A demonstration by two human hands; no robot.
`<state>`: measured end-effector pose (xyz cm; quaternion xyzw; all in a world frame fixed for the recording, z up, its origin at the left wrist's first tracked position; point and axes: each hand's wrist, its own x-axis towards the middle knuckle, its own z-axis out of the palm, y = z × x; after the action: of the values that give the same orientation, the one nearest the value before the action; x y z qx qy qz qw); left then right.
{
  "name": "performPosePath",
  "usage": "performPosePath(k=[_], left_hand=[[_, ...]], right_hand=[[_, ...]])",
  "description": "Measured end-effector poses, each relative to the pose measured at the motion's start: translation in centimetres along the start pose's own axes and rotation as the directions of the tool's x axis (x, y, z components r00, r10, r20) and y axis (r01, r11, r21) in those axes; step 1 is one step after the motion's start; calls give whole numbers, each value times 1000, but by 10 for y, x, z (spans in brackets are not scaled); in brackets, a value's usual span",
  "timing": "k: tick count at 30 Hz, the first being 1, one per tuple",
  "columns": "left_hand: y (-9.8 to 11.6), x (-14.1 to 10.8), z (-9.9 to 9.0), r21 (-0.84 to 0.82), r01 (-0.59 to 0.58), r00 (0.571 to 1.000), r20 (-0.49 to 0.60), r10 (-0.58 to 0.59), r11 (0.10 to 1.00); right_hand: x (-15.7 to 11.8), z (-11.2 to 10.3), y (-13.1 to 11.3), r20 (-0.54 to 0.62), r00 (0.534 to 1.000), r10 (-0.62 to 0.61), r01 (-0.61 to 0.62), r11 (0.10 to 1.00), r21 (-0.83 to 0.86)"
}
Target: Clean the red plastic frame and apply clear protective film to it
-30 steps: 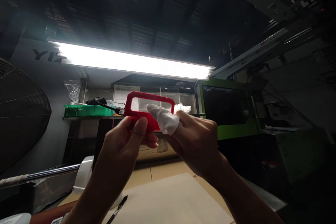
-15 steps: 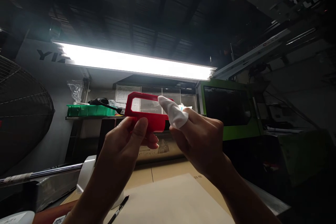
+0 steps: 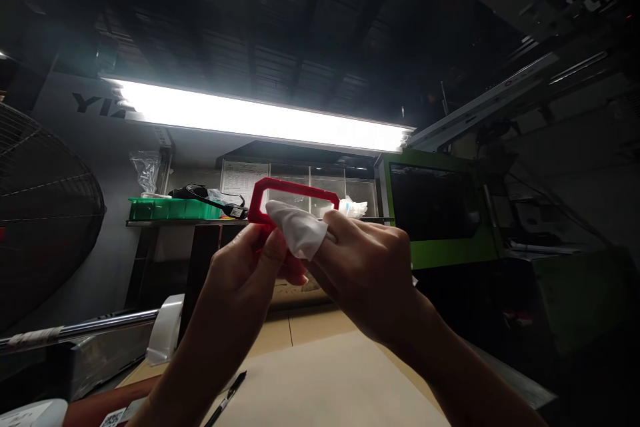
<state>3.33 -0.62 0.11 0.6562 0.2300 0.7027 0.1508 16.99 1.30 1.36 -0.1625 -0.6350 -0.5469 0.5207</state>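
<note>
A red plastic frame (image 3: 300,185) with a wide rectangular opening is held up in front of me, below the lamp. My left hand (image 3: 253,260) grips its lower left part between thumb and fingers. White cloth (image 3: 300,230) is wrapped over a finger of my right hand (image 3: 367,267). The cloth-covered fingertip lies against the lower left part of the frame, near my left thumb. My right hand and the cloth hide much of the frame's lower side.
A bright tube lamp (image 3: 260,119) hangs overhead. Behind stands a shelf with a green bin (image 3: 160,209) and a black headset-like strap (image 3: 207,197). A fan (image 3: 45,213) is at left, a green machine (image 3: 445,250) at right. Below lie cardboard (image 3: 320,380) and a pen (image 3: 227,397).
My right hand with the cloth has moved left along the red frame, from its right side toward my left thumb. The frame has shifted slightly right and tilted.
</note>
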Motion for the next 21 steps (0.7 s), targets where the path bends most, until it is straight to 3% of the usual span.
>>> performPosePath(k=[4,9,21], left_hand=[[0,-1,0,32,15,1000,22,-16,999],[5,-3,4,14,24,999,-26,-24,1000],[1,0,-2,17,35,999,26,-35,999]], right_hand=[[3,3,4,16,1000,-10,11,1000,-15],[2,3,11,-35,994,105,-106,993,-42],[3,-2,-4,-2,1000,-4,4,1000,16]])
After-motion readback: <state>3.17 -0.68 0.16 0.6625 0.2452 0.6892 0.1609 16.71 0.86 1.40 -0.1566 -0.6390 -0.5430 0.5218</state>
